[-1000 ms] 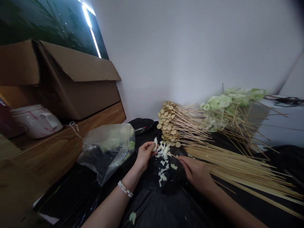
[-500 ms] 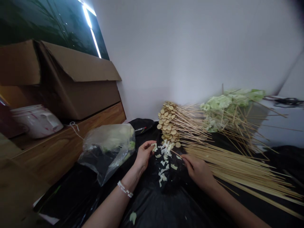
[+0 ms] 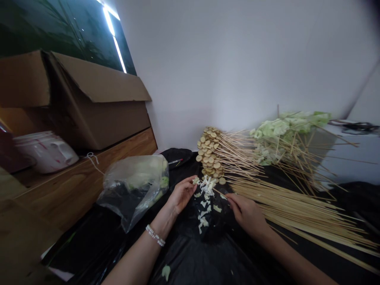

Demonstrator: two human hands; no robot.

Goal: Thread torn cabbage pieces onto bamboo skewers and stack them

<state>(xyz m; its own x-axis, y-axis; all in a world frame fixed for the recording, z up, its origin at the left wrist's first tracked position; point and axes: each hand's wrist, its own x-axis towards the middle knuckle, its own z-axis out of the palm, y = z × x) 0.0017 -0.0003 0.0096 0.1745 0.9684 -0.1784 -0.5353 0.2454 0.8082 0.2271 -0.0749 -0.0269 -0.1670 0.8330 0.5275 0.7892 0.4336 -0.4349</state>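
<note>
My left hand (image 3: 183,194) pinches a small pale cabbage piece (image 3: 196,180) between thumb and fingers. Opposite it, my right hand (image 3: 245,209) is closed on a thin wooden skewer (image 3: 219,192). The skewer's far end points left, toward a bunch of shredded white cabbage (image 3: 208,184); whether its tip pierces the bunch I cannot tell. Loose cabbage scraps (image 3: 203,219) lie on the black plastic sheet (image 3: 196,257) between my hands. Just beyond is a stack of round pale slices (image 3: 209,152) on skewers.
Bare skewers (image 3: 297,209) lie in a long pile at right. Behind them, skewered cabbage leaves (image 3: 279,128) are heaped. A clear plastic bag (image 3: 136,178) of greens sits at left, near a white bucket (image 3: 47,152) and an open cardboard box (image 3: 103,114) on a wooden ledge (image 3: 118,166).
My left hand has shifted slightly, bringing its cabbage piece a little to the right. The right hand holds the skewer in nearly the same place.
</note>
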